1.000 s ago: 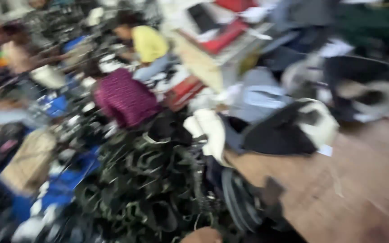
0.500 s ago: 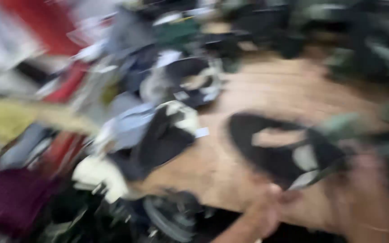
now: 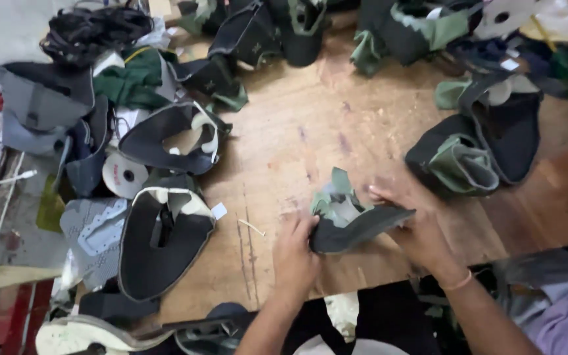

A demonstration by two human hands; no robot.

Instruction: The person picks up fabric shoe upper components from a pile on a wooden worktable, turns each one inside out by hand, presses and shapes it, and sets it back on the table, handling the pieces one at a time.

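Note:
A dark grey and pale green shoe upper (image 3: 350, 220) lies at the near edge of the wooden table (image 3: 297, 131). My left hand (image 3: 295, 253) grips its left end. My right hand (image 3: 415, 227) holds its right side, fingers curled over the dark edge. A thin band circles my right wrist.
Several more shoe uppers lie around: a black one with a cream rim (image 3: 162, 240) at the left, a black and green one (image 3: 478, 154) at the right, others along the far edge. A white tape roll (image 3: 124, 174) sits at the left. A grey perforated piece (image 3: 93, 227) lies near it.
The view has swung from a blurred room with seated people and piles of parts down to the table. Both my hands now hold a shoe upper.

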